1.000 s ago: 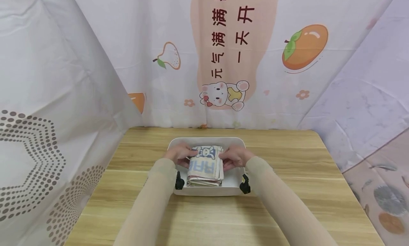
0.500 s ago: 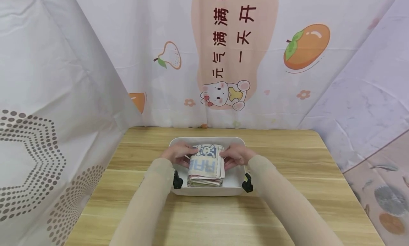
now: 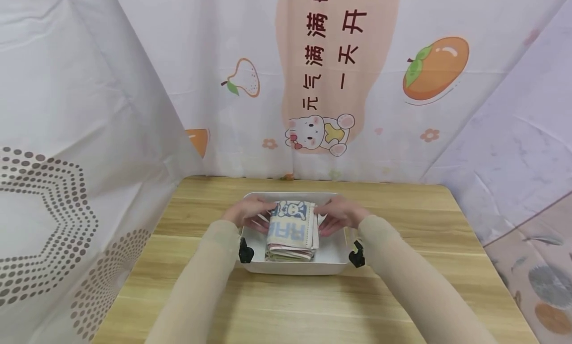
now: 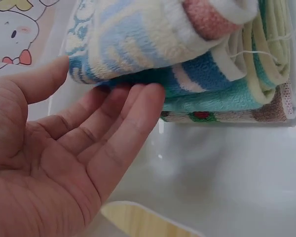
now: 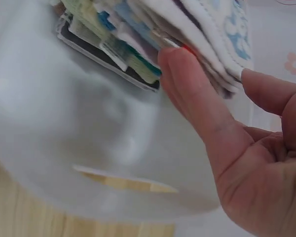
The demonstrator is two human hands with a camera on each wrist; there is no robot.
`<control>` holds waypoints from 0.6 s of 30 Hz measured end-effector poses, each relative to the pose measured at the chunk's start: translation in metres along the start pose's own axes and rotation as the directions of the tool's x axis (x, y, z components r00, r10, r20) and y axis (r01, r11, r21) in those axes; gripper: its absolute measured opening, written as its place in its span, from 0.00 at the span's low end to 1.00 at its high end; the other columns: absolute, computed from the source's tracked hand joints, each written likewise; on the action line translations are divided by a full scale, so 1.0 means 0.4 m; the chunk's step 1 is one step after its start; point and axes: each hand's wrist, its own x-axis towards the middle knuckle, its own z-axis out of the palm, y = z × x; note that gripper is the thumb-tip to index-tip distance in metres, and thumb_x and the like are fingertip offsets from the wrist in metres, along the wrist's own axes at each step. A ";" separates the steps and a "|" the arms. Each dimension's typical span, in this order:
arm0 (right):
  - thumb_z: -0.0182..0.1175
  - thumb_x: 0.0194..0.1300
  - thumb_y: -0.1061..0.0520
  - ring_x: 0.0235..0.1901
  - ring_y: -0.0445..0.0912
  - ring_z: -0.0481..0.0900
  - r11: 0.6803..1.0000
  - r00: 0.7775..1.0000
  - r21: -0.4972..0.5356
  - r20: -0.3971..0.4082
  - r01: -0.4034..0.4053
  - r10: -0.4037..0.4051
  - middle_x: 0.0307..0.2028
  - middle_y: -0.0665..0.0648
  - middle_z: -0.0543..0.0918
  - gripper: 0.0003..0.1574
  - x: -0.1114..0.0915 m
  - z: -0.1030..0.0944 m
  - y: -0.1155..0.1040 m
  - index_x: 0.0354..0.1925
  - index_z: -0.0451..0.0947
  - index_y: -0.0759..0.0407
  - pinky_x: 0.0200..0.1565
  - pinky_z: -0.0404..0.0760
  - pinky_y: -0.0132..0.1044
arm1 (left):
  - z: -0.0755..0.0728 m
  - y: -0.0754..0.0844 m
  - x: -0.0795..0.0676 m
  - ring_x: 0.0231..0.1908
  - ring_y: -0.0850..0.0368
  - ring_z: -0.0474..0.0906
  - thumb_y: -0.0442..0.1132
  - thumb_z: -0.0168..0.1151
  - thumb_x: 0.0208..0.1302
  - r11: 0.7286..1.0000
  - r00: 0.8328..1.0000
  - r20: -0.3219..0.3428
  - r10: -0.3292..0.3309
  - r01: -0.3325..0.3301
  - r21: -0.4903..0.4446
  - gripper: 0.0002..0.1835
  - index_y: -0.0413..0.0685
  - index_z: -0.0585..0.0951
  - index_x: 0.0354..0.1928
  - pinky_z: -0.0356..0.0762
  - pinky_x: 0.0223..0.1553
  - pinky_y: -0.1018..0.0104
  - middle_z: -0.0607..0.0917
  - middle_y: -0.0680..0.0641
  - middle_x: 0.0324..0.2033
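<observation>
A stack of folded towels [image 3: 292, 230] lies in a white basket [image 3: 297, 268]. Its top towel [image 4: 138, 44] is cream and blue with a bear pattern; coral, blue, teal and pale green folds show beneath. My left hand [image 3: 250, 212] is at the stack's left side, thumb tip by the top towel's edge and fingers extended against the side folds. On the opposite side my right hand [image 3: 341, 215] has its thumb tip at the top towel's corner. In the right wrist view its straight fingers [image 5: 192, 84] reach to the folded edges.
The basket stands on a wooden table [image 3: 295, 304], near its back edge. Handle slots [image 5: 126, 181] cut through the basket's ends. A printed curtain [image 3: 250, 150] hangs directly behind the table, and more cloth [image 3: 89, 110] hangs at the sides.
Both hands have spread slightly outward from the towel stack, the right one showing it more. The stack keeps its place in the basket. The head view has shifted a little.
</observation>
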 end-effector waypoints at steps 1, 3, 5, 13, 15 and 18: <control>0.55 0.69 0.53 0.31 0.58 0.84 1.000 1.000 -0.004 -0.007 0.002 -0.002 0.38 0.75 0.80 0.25 -0.007 -0.008 0.000 0.52 0.70 0.74 0.38 0.82 0.48 | -0.002 0.002 -0.002 0.37 0.43 0.81 0.51 0.59 0.65 1.000 1.000 -0.008 0.012 -0.011 0.009 0.23 0.38 0.76 0.51 0.82 0.36 0.53 0.80 0.37 0.42; 0.55 0.69 0.52 0.32 0.58 0.84 1.000 1.000 -0.015 -0.020 0.016 -0.016 0.40 0.74 0.80 0.28 -0.021 -0.025 0.001 0.56 0.66 0.73 0.39 0.82 0.49 | -0.008 0.008 -0.009 0.39 0.42 0.81 0.50 0.59 0.66 0.999 0.999 -0.024 0.042 -0.041 0.035 0.24 0.39 0.75 0.54 0.82 0.37 0.54 0.80 0.37 0.43; 0.54 0.69 0.52 0.32 0.58 0.84 0.999 0.999 -0.007 -0.040 0.031 -0.031 0.40 0.73 0.80 0.30 -0.033 -0.045 0.006 0.59 0.63 0.72 0.39 0.82 0.49 | -0.016 0.014 -0.019 0.41 0.40 0.80 0.50 0.58 0.66 0.995 0.996 -0.046 0.077 -0.074 0.061 0.24 0.40 0.73 0.56 0.82 0.36 0.55 0.79 0.36 0.45; 0.52 0.71 0.52 0.30 0.57 0.84 0.989 0.987 0.032 -0.082 0.141 -0.138 0.39 0.73 0.79 0.27 -0.088 -0.143 0.053 0.56 0.61 0.72 0.37 0.83 0.48 | -0.080 0.025 -0.072 0.40 0.41 0.79 0.50 0.55 0.68 0.961 0.961 -0.146 0.234 -0.207 0.182 0.22 0.41 0.74 0.54 0.83 0.32 0.57 0.78 0.37 0.45; 0.51 0.71 0.52 0.29 0.55 0.83 0.984 0.981 0.034 -0.101 0.172 -0.168 0.38 0.72 0.79 0.27 -0.105 -0.173 0.073 0.57 0.61 0.73 0.36 0.83 0.48 | -0.105 0.018 -0.087 0.41 0.41 0.79 0.51 0.54 0.69 0.944 0.945 -0.177 0.274 -0.229 0.237 0.23 0.40 0.73 0.56 0.82 0.32 0.58 0.77 0.37 0.48; 0.50 0.72 0.52 0.29 0.55 0.83 0.980 0.970 0.011 -0.141 0.201 -0.197 0.38 0.72 0.79 0.29 -0.133 -0.217 0.104 0.58 0.60 0.74 0.36 0.83 0.49 | -0.145 0.001 -0.109 0.43 0.43 0.78 0.52 0.51 0.70 0.895 0.903 -0.242 0.354 -0.252 0.369 0.25 0.40 0.72 0.58 0.81 0.35 0.58 0.76 0.37 0.50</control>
